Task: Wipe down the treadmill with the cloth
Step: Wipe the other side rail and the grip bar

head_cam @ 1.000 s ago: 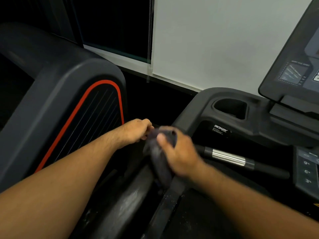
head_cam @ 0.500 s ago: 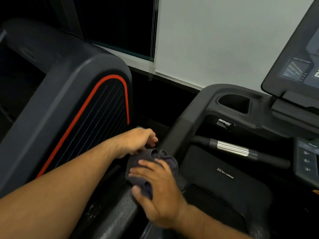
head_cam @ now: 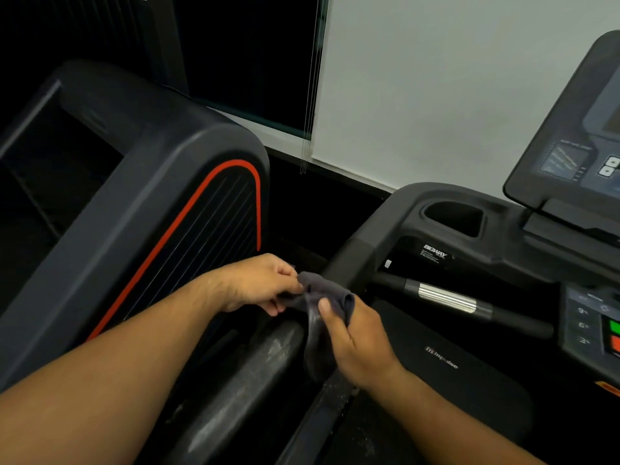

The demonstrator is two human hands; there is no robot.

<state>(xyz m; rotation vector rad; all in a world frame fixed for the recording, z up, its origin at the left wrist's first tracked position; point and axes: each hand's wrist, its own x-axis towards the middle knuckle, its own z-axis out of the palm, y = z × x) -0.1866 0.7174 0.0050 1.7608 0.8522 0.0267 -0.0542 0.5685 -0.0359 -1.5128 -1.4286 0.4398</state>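
**Inspector A:** We begin with the setting. The treadmill (head_cam: 446, 229) fills the right half of the frame: dark grey console, a recessed cup holder (head_cam: 454, 216) at centre right, a chrome-banded handlebar (head_cam: 448, 298) below it, and a keypad (head_cam: 590, 325) at the right edge. A second dark machine with a red-trimmed panel (head_cam: 188, 236) occupies the left. Behind both, we note a pale roller blind (head_cam: 436, 88) at upper right and a black window (head_cam: 248, 48) at upper centre.

**Inspector B:** Surface condition?

**Inspector A:** The side rail (head_cam: 248, 374) at lower centre shows whitish dust and streaks.

**Inspector B:** And the cloth?

**Inspector A:** The dark grey cloth (head_cam: 322, 297) sits at centre frame, held off the machine between both hands, just beside the console's left upright. The left hand (head_cam: 265, 283) has its fingers closed, pinching the cloth's upper edge. The right hand (head_cam: 359, 344) is wrapped around its lower part, thumb pressed on the fabric.

**Inspector B:** Changes since half a second ago?

**Inspector A:** We record that the right hand has turned from lying palm-down over the bunched cloth to gripping it from the side, and the cloth now hangs longer. The view has tilted slightly, showing more of the keypad.
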